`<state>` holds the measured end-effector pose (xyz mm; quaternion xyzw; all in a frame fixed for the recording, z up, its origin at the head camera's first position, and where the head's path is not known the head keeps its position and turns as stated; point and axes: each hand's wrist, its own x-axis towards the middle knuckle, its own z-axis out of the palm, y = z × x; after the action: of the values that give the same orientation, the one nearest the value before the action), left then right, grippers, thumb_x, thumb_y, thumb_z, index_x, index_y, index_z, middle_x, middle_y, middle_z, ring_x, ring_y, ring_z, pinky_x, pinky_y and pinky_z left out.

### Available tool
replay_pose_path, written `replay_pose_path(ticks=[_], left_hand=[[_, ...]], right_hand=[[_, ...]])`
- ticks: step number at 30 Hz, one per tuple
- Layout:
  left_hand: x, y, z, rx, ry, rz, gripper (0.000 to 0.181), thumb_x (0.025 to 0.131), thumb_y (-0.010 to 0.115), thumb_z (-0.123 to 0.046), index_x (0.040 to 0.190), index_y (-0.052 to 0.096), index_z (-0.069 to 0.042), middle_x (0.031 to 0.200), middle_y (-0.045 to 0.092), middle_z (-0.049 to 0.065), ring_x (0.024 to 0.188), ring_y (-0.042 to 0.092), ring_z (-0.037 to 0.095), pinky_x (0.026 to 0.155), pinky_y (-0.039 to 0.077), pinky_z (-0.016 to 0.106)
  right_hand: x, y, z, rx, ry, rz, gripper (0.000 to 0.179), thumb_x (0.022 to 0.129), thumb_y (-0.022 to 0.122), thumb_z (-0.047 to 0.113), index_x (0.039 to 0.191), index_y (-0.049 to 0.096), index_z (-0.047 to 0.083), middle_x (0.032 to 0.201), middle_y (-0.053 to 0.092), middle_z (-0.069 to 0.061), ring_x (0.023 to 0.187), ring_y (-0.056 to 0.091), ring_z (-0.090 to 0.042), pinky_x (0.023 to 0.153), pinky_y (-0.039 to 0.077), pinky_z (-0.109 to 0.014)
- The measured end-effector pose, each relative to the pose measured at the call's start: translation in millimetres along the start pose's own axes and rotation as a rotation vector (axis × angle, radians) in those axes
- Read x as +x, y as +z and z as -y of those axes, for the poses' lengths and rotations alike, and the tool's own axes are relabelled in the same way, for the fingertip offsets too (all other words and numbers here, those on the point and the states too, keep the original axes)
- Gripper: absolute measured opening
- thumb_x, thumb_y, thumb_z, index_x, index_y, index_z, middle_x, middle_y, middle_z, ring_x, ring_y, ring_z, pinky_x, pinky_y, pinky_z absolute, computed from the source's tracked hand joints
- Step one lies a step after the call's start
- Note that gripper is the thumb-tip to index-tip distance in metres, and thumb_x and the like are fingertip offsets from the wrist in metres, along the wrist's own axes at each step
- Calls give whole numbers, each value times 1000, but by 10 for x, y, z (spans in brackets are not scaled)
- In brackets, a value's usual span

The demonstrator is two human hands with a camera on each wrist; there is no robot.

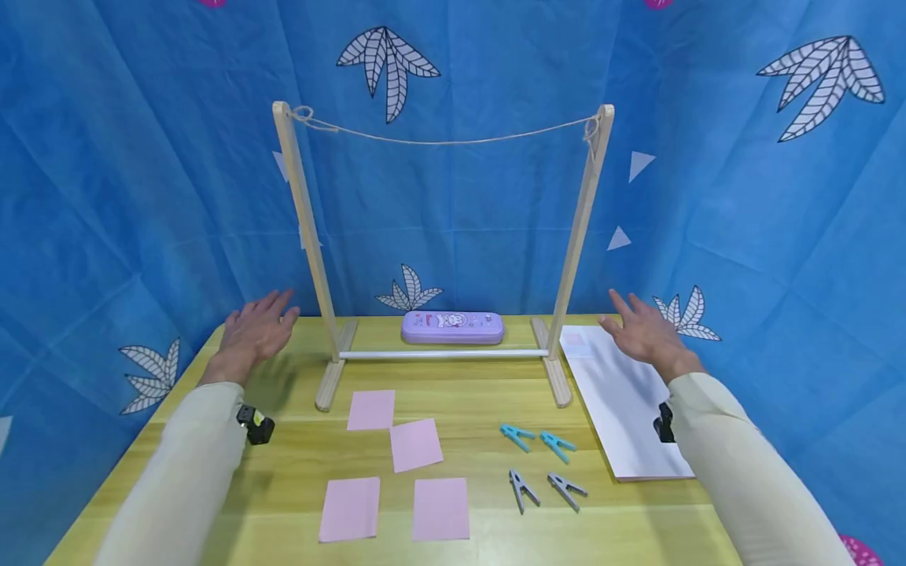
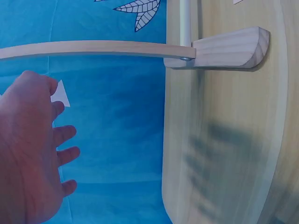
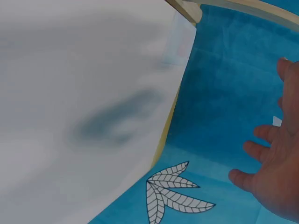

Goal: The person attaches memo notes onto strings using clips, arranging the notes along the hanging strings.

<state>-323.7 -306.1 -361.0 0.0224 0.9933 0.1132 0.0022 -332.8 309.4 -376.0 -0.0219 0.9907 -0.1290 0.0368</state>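
My left hand (image 1: 256, 332) is held over the table's far left, fingers spread and nothing in them. In the left wrist view that hand (image 2: 30, 154) hovers beside the wooden frame's post (image 2: 103, 48), its shadow falling on the table. On the other side my right hand (image 1: 646, 334) hangs above a stack of white paper (image 1: 623, 401), also spread and holding nothing; the right wrist view shows its fingers (image 3: 261, 151) apart. Between the hands stands the wooden frame (image 1: 306, 220), a thin string (image 1: 439, 143) tied slackly across its top and a white rod (image 1: 444, 354) low down.
A purple pencil case (image 1: 453, 328) lies behind the rod. Several pink paper squares (image 1: 416, 446) are spread front left. Two turquoise clothespins (image 1: 557, 446) and two grey clothespins (image 1: 524, 491) lie front right. Behind the table (image 1: 283, 503) hangs a blue patterned cloth (image 1: 453, 196).
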Motion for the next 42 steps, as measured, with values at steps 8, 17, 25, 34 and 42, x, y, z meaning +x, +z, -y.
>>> replay_pose_path(ticks=[8, 17, 25, 34, 42], left_hand=[[-58, 78, -84, 66, 33, -48, 69, 102, 9, -54, 155, 19, -12, 158, 19, 23, 141, 18, 50, 109, 12, 70], [-164, 243, -115, 52, 43, -102, 63, 103, 15, -49, 153, 25, -11, 155, 27, 23, 138, 24, 50, 105, 20, 70], [-291, 420, -178, -3, 51, -141, 62, 103, 19, -50, 150, 31, -12, 151, 33, 24, 136, 29, 49, 104, 22, 69], [-369, 523, -266, -85, 40, -189, 62, 102, 21, -53, 147, 36, -13, 146, 37, 22, 133, 32, 46, 99, 23, 67], [-477, 649, -349, -116, 49, -171, 55, 103, 29, -49, 144, 40, -14, 143, 41, 21, 129, 36, 44, 91, 28, 64]], right_hand=[[-2, 82, -8, -3, -23, -27, 76, 100, 24, 59, 156, 1, 14, 157, 3, -32, 141, 8, -57, 109, 14, -71], [-65, 239, 15, 4, -20, -40, 79, 98, 22, 64, 156, 2, 15, 158, 5, -31, 141, 9, -56, 107, 17, -72], [-201, 379, 59, -2, -49, -52, 77, 98, 22, 64, 156, 6, 17, 157, 13, -30, 140, 17, -55, 107, 21, -71], [-377, 488, 83, 32, -95, -93, 75, 98, 23, 63, 157, 9, 19, 155, 21, -28, 139, 23, -52, 105, 23, -71], [-559, 684, 158, 57, -141, -112, 72, 99, 26, 61, 156, 17, 18, 153, 27, -26, 137, 28, -51, 104, 26, -70]])
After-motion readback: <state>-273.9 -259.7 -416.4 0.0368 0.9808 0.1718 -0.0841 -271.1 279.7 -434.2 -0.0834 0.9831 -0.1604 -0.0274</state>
